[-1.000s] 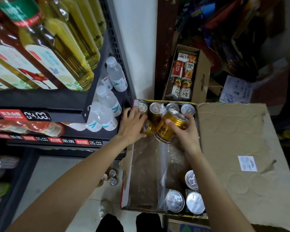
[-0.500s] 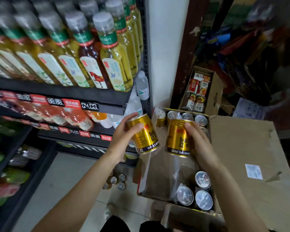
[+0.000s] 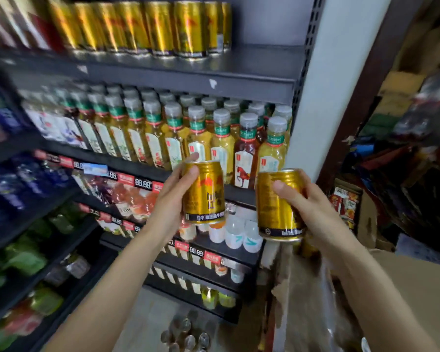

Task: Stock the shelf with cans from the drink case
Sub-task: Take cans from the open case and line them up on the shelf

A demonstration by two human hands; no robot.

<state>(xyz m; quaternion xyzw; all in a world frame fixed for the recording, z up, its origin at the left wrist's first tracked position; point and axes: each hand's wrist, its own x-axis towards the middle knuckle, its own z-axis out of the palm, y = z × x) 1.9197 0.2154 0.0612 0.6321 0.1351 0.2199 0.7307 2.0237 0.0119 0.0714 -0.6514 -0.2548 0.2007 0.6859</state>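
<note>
You've got a gold can in each hand: left hand (image 3: 172, 199) wrapped around one can (image 3: 203, 193), right hand (image 3: 313, 212) around the other (image 3: 277, 204), both mid-air. The top shelf (image 3: 239, 64) row of cans (image 3: 148, 26) has room at its right end, so plenty left.

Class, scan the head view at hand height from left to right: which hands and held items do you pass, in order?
left hand → gold can in the left hand → gold can in the right hand → right hand
</note>
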